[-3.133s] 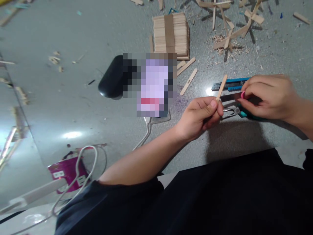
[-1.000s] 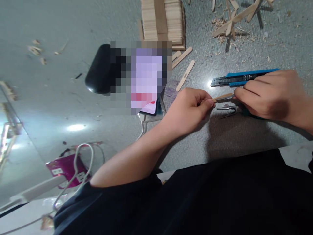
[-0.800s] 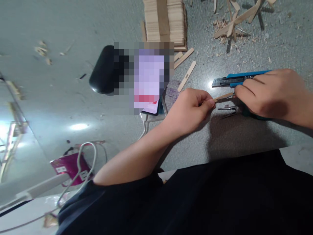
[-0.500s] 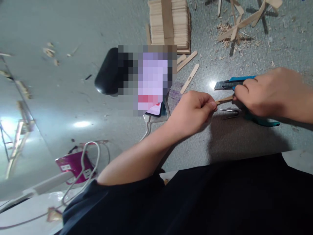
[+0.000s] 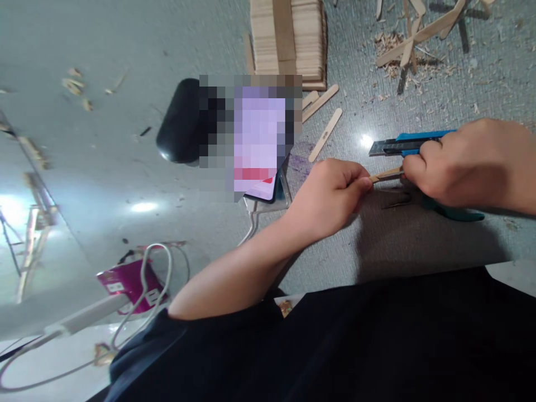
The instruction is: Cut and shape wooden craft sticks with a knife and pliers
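Pinched between the thumb and fingers of my left hand (image 5: 335,190) is the left end of a thin wooden stick (image 5: 386,175). My right hand (image 5: 460,162) is closed at the stick's other end, its fingertips partly hidden. A blue utility knife (image 5: 412,143), blade out to the left, lies just beyond the right fingers, its rear part covered by that hand. Under the right hand shows a teal-handled tool (image 5: 454,211), apparently pliers. A dark, narrow pointed shape (image 5: 397,199) sits just below the stick, and I cannot tell whether it belongs to that tool.
A banded stack of craft sticks (image 5: 263,39) stands at the back, with a loose craft stick (image 5: 325,135) nearer. Joined sticks (image 5: 414,42) rest among wood shavings. A phone (image 5: 259,139), partly blurred out, lies beside a black case (image 5: 180,120). A purple packet (image 5: 129,282) and white cable are at left.
My right hand has moved slightly right, uncovering more of the knife handle. The bright pointed metal below the stick now looks darker. Both hands keep their hold on the stick.
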A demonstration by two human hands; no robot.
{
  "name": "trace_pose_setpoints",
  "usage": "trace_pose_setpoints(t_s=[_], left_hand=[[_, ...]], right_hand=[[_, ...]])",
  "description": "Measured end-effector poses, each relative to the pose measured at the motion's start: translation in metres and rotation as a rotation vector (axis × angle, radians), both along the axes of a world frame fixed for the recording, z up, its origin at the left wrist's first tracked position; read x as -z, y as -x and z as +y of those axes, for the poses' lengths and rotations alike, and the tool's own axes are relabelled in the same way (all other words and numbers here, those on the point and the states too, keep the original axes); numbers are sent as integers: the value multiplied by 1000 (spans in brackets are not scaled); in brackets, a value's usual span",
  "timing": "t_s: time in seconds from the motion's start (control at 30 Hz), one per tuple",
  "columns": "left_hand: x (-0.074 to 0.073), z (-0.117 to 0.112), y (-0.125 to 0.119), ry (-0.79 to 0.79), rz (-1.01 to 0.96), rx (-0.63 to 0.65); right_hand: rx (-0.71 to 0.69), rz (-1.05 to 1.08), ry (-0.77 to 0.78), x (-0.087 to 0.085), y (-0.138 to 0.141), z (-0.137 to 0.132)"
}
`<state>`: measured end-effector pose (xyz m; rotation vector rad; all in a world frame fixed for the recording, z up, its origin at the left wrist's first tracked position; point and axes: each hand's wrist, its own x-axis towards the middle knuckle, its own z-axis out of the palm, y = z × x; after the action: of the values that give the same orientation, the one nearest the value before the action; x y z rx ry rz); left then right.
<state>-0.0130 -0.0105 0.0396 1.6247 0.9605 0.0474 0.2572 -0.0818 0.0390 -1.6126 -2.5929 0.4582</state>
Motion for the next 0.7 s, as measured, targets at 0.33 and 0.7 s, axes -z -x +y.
trace_pose_setpoints(t_s=[0.33,0.7], left_hand=[[-1,0,-1,-32,54,46],[-9,-3,-3,-46,146,51]], right_hand=[[-88,-239,19,-8,9,-4],[-81,-326,-146,5,5,-7]])
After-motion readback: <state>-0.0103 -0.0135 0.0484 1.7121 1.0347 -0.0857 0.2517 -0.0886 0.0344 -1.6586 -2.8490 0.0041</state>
